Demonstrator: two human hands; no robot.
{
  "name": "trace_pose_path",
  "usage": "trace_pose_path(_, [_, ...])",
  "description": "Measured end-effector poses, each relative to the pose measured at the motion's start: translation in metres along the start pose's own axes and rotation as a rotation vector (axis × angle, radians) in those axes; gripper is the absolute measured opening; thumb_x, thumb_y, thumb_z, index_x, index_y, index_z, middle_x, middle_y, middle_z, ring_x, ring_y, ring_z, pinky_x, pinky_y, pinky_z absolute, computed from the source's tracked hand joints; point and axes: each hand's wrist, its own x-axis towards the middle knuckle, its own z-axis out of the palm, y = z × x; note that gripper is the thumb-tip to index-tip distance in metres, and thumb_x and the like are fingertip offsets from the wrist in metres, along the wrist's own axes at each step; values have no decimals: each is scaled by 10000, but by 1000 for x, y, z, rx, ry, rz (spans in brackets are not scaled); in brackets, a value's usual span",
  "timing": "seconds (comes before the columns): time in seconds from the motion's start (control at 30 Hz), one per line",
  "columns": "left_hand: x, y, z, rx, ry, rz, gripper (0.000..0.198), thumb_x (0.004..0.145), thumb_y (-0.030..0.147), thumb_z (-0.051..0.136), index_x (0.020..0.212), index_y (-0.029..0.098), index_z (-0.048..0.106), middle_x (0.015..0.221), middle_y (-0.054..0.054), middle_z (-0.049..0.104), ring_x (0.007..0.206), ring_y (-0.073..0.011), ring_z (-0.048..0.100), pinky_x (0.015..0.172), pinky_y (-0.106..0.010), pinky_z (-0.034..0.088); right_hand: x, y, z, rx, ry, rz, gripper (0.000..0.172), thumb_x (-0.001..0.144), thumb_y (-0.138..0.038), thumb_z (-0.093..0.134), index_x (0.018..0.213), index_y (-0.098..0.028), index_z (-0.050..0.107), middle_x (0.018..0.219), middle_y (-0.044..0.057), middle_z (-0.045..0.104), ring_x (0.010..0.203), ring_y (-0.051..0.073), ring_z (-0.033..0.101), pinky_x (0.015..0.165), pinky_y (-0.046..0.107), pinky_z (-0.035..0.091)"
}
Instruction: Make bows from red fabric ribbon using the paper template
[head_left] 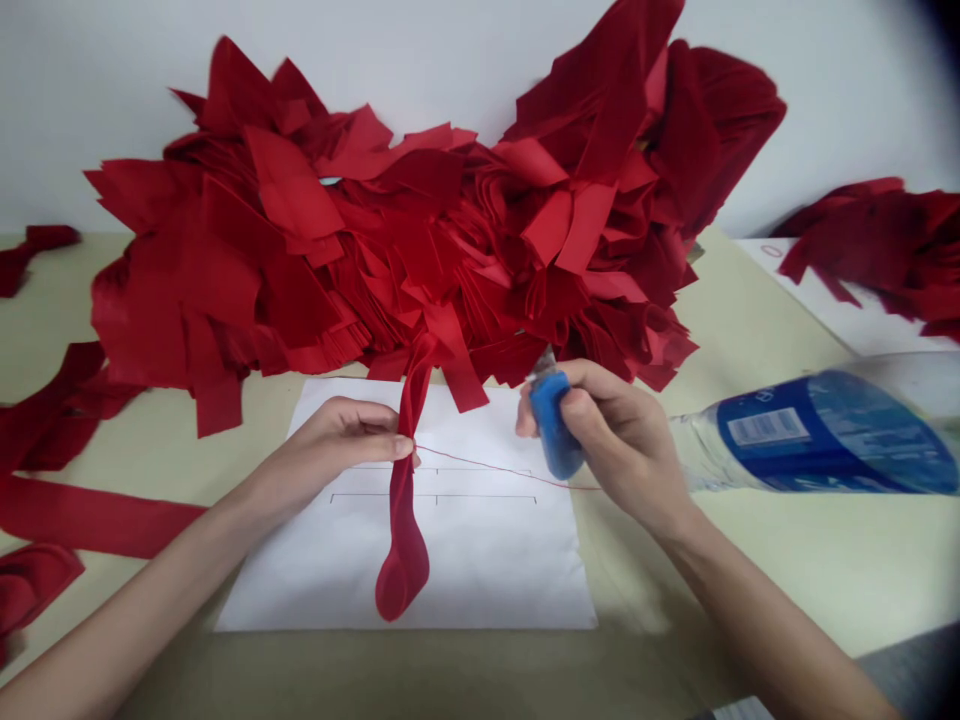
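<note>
My left hand (360,430) pinches a looped red ribbon (409,520) between thumb and fingers. The ribbon's top reaches the red pile, and its rounded loop hangs lower over the white paper. A thin red thread (487,465) runs from the pinched spot rightward to behind my right hand (619,430). That hand is closed round a small blue tool with a metal tip (555,425); blur hides its exact kind. Beneath both hands lies a white paper (495,570) marked with two ruled black lines.
A big heap of cut red ribbon pieces (300,270) stands against the wall behind. A blue-labelled plastic bottle (825,430) lies at right. Further red strips (97,515) are at left, and another red pile (885,245) rests on paper at far right.
</note>
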Motion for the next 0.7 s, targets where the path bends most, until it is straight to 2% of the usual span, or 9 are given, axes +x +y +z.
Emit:
trace_pose_path(0.07, [1, 0, 0, 2, 11, 0, 140, 792, 297, 651, 709, 189, 679, 730, 8, 658, 753, -156, 594, 713, -266, 424, -1, -5, -5, -28, -148, 40, 246, 949, -332, 434, 866, -192, 618, 806, 27, 642, 718, 128, 588, 631, 259, 452])
trace_pose_path(0.13, [0, 2, 0, 10, 16, -5, 154, 787, 305, 656, 697, 180, 666, 720, 5, 649, 746, -162, 594, 712, -275, 427, 0, -3, -1, -69, -304, 35, 196, 925, -292, 487, 883, -184, 646, 994, 54, 657, 903, 155, 609, 779, 285, 468])
trace_pose_path(0.2, [0, 4, 1, 12, 13, -11, 167, 787, 305, 652, 683, 174, 651, 699, 6, 633, 740, -171, 599, 704, -285, 434, 1, 4, 10, -97, -404, 14, 144, 897, -259, 534, 900, -174, 650, 1216, 74, 588, 1127, 188, 540, 951, 327, 411])
trace_pose_path(0.23, [-1, 4, 1, 18, 9, -12, 167, 787, 299, 649, 677, 173, 645, 689, 7, 625, 739, -174, 601, 701, -289, 438, 1, 8, 16, -102, -440, 27, 139, 892, -257, 540, 901, -170, 648, 1259, 79, 563, 1165, 194, 517, 978, 337, 395])
trace_pose_path(0.3, [-2, 5, 0, 36, 0, -12, 155, 788, 283, 641, 682, 171, 646, 687, 6, 624, 734, -174, 600, 692, -290, 442, 0, 15, 27, -83, -502, 138, 174, 905, -286, 515, 905, -160, 635, 1156, 83, 618, 1060, 184, 582, 900, 327, 454])
trace_pose_path(0.37, [-2, 6, 0, 67, 1, -13, 136, 786, 276, 636, 701, 172, 659, 700, 3, 633, 722, -166, 590, 672, -280, 440, -1, 19, 34, -17, -516, 292, 236, 929, -333, 460, 904, -151, 608, 915, 56, 664, 799, 144, 642, 719, 282, 510])
trace_pose_path(0.43, [-3, 6, -1, 108, 15, -20, 116, 778, 267, 636, 715, 176, 670, 705, 8, 633, 697, -151, 570, 642, -263, 427, -2, 19, 37, 2, -480, 388, 273, 940, -362, 422, 868, -152, 582, 742, 12, 624, 597, 102, 595, 571, 236, 490])
trace_pose_path(0.5, [-3, 6, 0, 149, 34, -24, 104, 763, 252, 640, 693, 181, 668, 679, 22, 610, 670, -133, 542, 616, -243, 406, -3, 17, 37, -71, -415, 387, 275, 939, -360, 418, 821, -163, 569, 686, -10, 587, 549, 86, 550, 530, 220, 455])
trace_pose_path(0.7, [-1, 7, 7, 195, 46, -15, 105, 741, 254, 640, 670, 179, 656, 649, 31, 571, 659, -122, 511, 602, -231, 395, -5, 16, 37, -369, -288, 291, 305, 944, -338, 410, 712, -182, 531, 603, -34, 528, 547, 88, 496, 550, 240, 390])
